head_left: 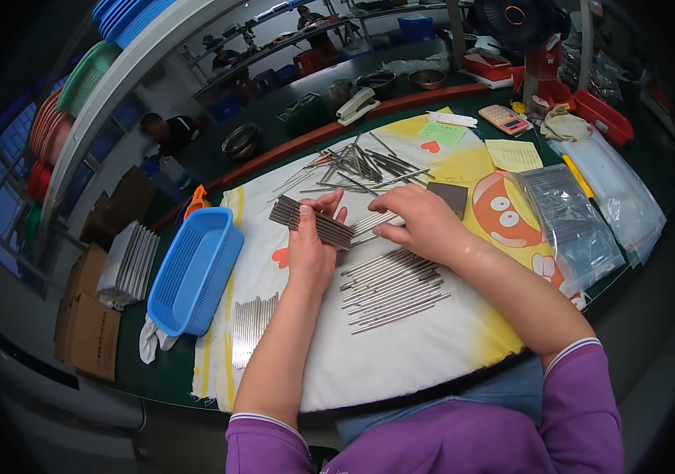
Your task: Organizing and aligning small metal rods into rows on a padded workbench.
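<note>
My left hand (311, 251) is closed around a bundle of dark grey metal rods (323, 225), raised over a white and yellow cloth (330, 363). Just right of it, my right hand (420, 221) has thumb and forefinger on either side of a few shiny thin rods (367, 226); its other fingers are partly hidden. Below my right hand lies a row of silver rods (393, 291), side by side on the cloth. Beyond both hands is a loose, crisscrossed heap of rods (361, 164). A smaller row of rods (252, 328) sits left of my left forearm.
A blue plastic basket (194, 272) stands at the left, with cardboard boxes (89, 332) beyond it. On the right are clear plastic bags (570, 229), a yellow note (513, 156) and a pink calculator (505, 119). A stapler (358, 107) and a fan (515, 20) are farther back.
</note>
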Motion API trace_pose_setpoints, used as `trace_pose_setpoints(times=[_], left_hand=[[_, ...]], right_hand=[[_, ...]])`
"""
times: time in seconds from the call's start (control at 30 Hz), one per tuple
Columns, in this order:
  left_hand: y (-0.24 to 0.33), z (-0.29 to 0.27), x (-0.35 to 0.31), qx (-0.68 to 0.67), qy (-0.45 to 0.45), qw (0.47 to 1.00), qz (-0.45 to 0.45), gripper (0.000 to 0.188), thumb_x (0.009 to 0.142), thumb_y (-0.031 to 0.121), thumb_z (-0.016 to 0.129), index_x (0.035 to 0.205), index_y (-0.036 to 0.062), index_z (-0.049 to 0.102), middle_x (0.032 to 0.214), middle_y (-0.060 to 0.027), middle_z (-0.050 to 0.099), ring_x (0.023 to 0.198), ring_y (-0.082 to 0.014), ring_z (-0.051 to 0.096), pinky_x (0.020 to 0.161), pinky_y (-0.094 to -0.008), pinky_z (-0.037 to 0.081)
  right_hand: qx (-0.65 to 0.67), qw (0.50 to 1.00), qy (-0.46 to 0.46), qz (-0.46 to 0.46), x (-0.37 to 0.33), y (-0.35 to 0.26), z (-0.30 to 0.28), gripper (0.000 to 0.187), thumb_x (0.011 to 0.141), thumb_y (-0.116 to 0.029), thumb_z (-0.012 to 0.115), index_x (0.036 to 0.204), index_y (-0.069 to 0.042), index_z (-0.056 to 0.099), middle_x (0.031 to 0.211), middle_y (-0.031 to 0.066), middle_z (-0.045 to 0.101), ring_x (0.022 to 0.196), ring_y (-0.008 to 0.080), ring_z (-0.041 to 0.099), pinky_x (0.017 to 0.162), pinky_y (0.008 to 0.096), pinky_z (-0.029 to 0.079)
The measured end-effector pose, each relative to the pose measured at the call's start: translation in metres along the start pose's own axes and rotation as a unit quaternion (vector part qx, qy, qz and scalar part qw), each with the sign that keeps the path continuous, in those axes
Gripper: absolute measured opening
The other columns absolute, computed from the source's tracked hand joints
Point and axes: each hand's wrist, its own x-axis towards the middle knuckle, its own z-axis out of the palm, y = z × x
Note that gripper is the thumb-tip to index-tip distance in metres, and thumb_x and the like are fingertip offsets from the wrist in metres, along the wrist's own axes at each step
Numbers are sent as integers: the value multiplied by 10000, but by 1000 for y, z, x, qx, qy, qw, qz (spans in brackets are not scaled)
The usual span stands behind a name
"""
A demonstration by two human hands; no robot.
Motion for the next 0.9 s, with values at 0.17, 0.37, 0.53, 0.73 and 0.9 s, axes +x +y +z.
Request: trace_pose_setpoints(times=[0.17, 0.37, 0.53, 0.73, 0.9], left_hand=[[2, 39, -19, 99, -55, 994, 3, 212, 969, 305, 307, 946, 131, 426, 1370, -139, 358, 1254, -201, 344, 990, -316, 315], [-2, 49, -30, 232, -114, 965, 42, 239, 946, 328, 390, 944, 95, 442, 1362, -152, 367, 1223, -186, 371, 998, -304, 300], [7, 17, -10, 52, -39, 998, 18, 211, 880, 180, 547, 1035, 53, 479, 1236, -126, 463, 1166, -218, 453, 983, -332, 349], [3, -2, -2, 456, -107, 880, 76, 404, 767, 154, 657, 1138, 85, 515, 1275, -70, 455, 1202, -224, 406, 1004, -355, 313], [-9, -17, -8, 652, -168, 737, 47, 557, 780, 215, 642, 1275, 80, 428, 1361, -134, 358, 1289, -295, 277, 1049, -367, 245]], right_hand=[[199, 976, -41, 84, -9, -30, 21, 526, 762, -186, 633, 1206, -31, 397, 1049, 147, 572, 973, 323, 549, 800, 378, 459], [216, 967, -72, 116, -9, -32, 12, 411, 768, -148, 608, 1134, -76, 435, 951, 186, 592, 877, 356, 577, 741, 389, 471], [44, 986, -144, 70, -4, -3, 0, 252, 763, -137, 608, 964, -68, 473, 866, 153, 593, 833, 344, 571, 687, 423, 457], [-62, 985, -160, 5, -6, 15, 7, 233, 715, -128, 642, 881, -50, 498, 813, 122, 593, 820, 320, 578, 696, 412, 464], [-64, 974, -216, 20, 5, 16, 9, 300, 685, -127, 676, 938, -60, 528, 869, 109, 581, 878, 304, 563, 738, 394, 455]])
